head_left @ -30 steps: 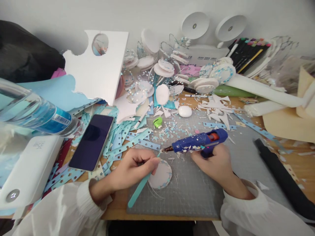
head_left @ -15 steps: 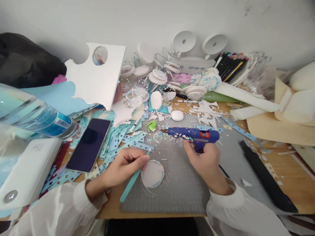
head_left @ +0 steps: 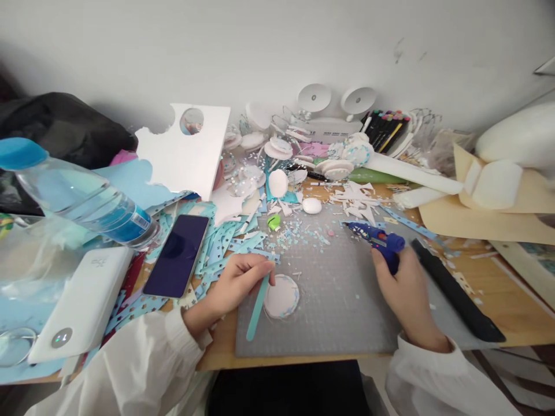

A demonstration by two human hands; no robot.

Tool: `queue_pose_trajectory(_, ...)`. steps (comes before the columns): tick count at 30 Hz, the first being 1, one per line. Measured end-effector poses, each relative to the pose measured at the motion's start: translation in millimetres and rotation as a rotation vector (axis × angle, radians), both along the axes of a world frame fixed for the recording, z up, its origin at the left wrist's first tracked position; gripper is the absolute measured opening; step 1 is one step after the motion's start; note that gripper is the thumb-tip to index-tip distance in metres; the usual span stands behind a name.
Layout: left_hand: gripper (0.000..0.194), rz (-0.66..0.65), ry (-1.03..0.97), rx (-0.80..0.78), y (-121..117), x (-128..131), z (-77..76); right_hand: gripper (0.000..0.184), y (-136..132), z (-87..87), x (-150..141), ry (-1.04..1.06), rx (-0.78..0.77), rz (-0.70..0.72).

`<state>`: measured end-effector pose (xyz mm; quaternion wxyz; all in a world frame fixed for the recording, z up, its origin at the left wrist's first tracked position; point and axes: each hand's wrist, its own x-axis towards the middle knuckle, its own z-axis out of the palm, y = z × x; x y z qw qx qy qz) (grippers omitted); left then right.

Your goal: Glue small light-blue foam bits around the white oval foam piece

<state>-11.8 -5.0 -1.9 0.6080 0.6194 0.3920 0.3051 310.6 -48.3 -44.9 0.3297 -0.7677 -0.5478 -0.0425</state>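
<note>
My left hand (head_left: 249,283) is closed, thumb and fingers pinching a slim, flat teal tool (head_left: 257,312) with a rounded lower end. Its upper tip is hidden at my fingers. Just right of that tool, a round white disc (head_left: 281,296) lies on the grey cutting mat (head_left: 329,323), edged with thin wire and pale blue bits. My right hand (head_left: 403,289) is wrapped around the handle of a blue hot glue gun (head_left: 375,238), over the mat's right side. Its nozzle points left, toward scattered blue and white confetti (head_left: 303,234).
Left stand a phone (head_left: 177,256), a white power bank (head_left: 82,303) and a leaning water bottle (head_left: 95,196), among blue paper strips. Behind the mat are a green clip-like piece (head_left: 274,222), a white oval (head_left: 311,205) and piled discs. A black bar (head_left: 455,292) lies right.
My right hand has carried the glue gun to the right, away from the green piece. The camera view has shifted. My left hand keeps its pinch on the teal tool, which now stands steeper.
</note>
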Motion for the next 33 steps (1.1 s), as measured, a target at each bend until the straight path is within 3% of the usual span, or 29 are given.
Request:
queue_pose_trajectory(3,0.041,0.025,-0.044,-0.018,-2,1,-2.2,0.038,-4,3.7,4,-0.026,0.072,0.002)
queue_pose_trajectory(7,0.041,0.051,-0.079,-0.041,-4,1,-3.2,0.033,-14,28.6,-12,-0.199,0.422,-0.061)
queue_pose_trajectory(9,0.040,0.064,-0.103,-0.057,-5,2,-2.7,0.022,-18,46.7,-32,-0.281,0.578,0.014)
queue_pose_trajectory(10,0.040,0.071,-0.117,-0.067,-5,2,-2.4,0.021,-17,55.6,-45,-0.316,0.598,0.132)
queue_pose_trajectory(12,0.038,0.091,-0.147,-0.095,-5,3,-2.4,0.026,-12,70.3,-73,-0.417,0.491,0.528)
queue_pose_trajectory(15,0.041,0.167,-0.218,-0.152,-3,4,-4.6,0.025,8,80.3,-115,-0.581,0.387,1.021)
queue_pose_trajectory(17,0.045,0.231,-0.268,-0.185,-1,4,-7.0,0.025,23,79.6,-135,-0.618,0.384,1.176)
queue_pose_trajectory(20,0.046,0.267,-0.297,-0.181,2,4,-8.7,0.018,39,75.5,-148,-0.611,0.452,1.275)
queue_pose_trajectory(23,0.050,0.223,-0.266,-0.138,3,3,-6.2,0.021,45,74.8,-145,-0.535,0.500,1.297)
queue_pose_trajectory(26,0.049,0.144,-0.107,-0.015,3,2,-2.5,0.020,47,71.8,-132,-0.244,0.485,1.239)
queue_pose_trajectory(29,0.039,0.109,0.183,0.285,5,0,-1.9,0.016,50,57.8,-120,0.135,0.458,0.998)
queue_pose_trajectory(31,0.034,0.030,0.382,0.514,7,-2,-2.8,0.012,52,44.8,-114,0.338,0.414,0.807)
queue_pose_trajectory(33,0.031,-0.075,0.518,0.670,9,-4,-3.3,0.008,53,33.8,-111,0.497,0.331,0.706)
